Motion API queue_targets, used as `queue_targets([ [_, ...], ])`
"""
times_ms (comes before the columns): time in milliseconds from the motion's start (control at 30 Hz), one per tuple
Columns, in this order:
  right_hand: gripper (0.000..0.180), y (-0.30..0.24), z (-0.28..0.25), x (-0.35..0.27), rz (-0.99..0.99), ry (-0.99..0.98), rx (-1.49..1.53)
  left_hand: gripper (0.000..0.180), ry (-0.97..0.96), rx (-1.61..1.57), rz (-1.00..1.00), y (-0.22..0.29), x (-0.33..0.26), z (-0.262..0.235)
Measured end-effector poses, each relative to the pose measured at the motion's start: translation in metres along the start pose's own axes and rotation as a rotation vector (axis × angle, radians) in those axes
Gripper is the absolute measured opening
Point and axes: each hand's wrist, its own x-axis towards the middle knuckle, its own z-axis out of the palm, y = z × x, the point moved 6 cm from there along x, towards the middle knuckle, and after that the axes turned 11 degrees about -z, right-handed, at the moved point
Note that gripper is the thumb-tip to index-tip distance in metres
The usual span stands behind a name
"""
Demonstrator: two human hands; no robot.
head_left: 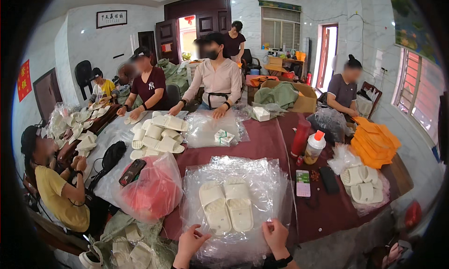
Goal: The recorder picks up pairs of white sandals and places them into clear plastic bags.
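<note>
Slippers point(227, 206), a cream pair, are seen lying soles up, side by side and touching, on a stack of clear bags point(234, 175) on the dark red table point(266, 142), directly in front of the person. Whether the pair lies on top of the uppermost bag or inside it cannot be told through the glare of the plastic.

In the head view, the left hand point(191, 243) is placed at the near edge of the bags, fingers curled over the plastic; it seems to pinch the film, but a firm grasp cannot be confirmed. The right hand point(276, 235) is pressed on the bags just right of the slippers, thumb and fingers bent around a fold of film that appears to be gripped. Both forearms are cut off by the lower edge, and a dark watch point(282, 261) is partly seen on the right wrist.

To the left, a red bag point(152, 189) is set beside the stack, with a phone point(132, 171) at its top. To the right, a bottle point(314, 147), a card point(303, 182) and a bagged pair of slippers point(362, 184) are found. A pile of loose slippers point(159, 135) is seen further back. Other people are seated around the table; their hands are well apart from the stack. The rim of the view is blacked out.
</note>
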Motion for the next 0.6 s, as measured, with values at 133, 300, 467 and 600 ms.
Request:
queue_targets([
  [133, 0.018, 0.001, 0.001, -0.002, -0.009, 0.010, 0.002, 0.064, 0.033, 0.153, 0.043, -0.003, 0.007, 0.010],
  [300, 0.017, 0.000, 0.001, -0.001, 0.020, 0.025, -0.011, 0.059, 0.080, 0.227, 0.053, -0.002, 0.008, 0.016],
  [467, 0.017, -0.002, 0.002, 0.003, 0.005, -0.029, -0.028, 0.060, 0.018, 0.102, 0.054, -0.004, 0.006, 0.014],
  [600, 0.018, -0.006, 0.000, 0.004, -0.031, -0.019, -0.072, 0.043, 0.004, 0.015, 0.021, -0.004, -0.005, 0.022],
])
